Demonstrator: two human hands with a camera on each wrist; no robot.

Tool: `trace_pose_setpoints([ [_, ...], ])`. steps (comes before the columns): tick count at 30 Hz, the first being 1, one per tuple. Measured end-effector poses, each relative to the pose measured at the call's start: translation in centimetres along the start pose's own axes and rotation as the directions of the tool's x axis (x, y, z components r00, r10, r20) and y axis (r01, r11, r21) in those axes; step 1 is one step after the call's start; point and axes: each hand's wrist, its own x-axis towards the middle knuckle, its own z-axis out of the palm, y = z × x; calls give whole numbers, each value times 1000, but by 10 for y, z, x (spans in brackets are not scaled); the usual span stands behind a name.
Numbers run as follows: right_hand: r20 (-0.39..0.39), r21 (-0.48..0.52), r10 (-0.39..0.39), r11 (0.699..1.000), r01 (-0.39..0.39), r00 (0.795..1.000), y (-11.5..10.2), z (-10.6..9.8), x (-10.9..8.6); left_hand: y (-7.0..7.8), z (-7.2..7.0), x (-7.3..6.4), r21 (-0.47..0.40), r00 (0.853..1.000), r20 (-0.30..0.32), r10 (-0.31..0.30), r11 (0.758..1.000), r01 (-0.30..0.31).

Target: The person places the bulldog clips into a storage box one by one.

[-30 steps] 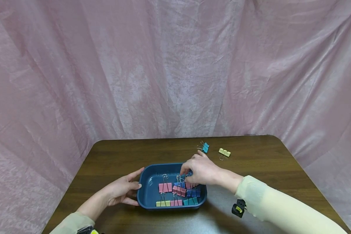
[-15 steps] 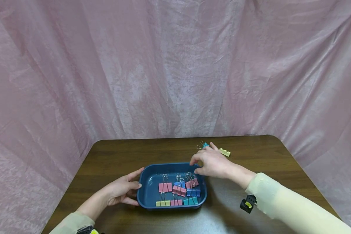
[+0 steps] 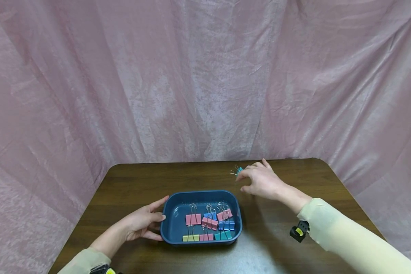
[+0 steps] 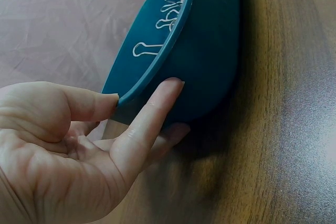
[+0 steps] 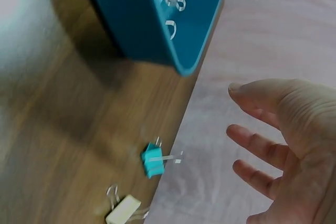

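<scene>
A blue rectangular bin (image 3: 169, 207) stands on the table, holding several pink, blue, teal and yellow binder clips with upright wire handles. My left hand (image 3: 140, 224) rests against its left end, thumb tip at the rim and fairly straight fingers against the outer wall. My right hand (image 3: 262, 182) hovers beyond the bin's far right corner, fingers loosely bent and nothing between them. Near its fingertips lies a turquoise binder clip (image 3: 239, 171). A pale yellow binder clip (image 5: 124, 211) lies beside that one in the right wrist view; my right hand hides it in the head view.
The brown wooden table (image 3: 140, 180) has rounded far corners. A pink cloth curtain (image 3: 205, 83) hangs just behind its far edge. Each wrist carries a small black camera, one of them the right wrist camera (image 3: 299, 231).
My right hand has come out of the bin and moved away to the right and back, over the yellow binder clip. My left hand and the bin have kept their places.
</scene>
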Motion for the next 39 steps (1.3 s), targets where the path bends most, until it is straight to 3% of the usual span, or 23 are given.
trace_pose_setpoints([
  [9,-49,-26,87,996,-88,995,31,-6,-4,-2,0,2,1,1000,2,5,1000,-5],
  [15,-39,-33,174,984,-175,984,48,-12,-5,-3,0,1,6,1000,-6,-3,1000,3],
  [26,-26,-47,238,970,-239,971,71,-16,-5,-1,1,1,5,1000,-10,-3,1000,3],
  [39,-57,-82,276,956,-280,959,92,6,-6,-2,0,0,7,1000,-14,-5,1000,6],
])
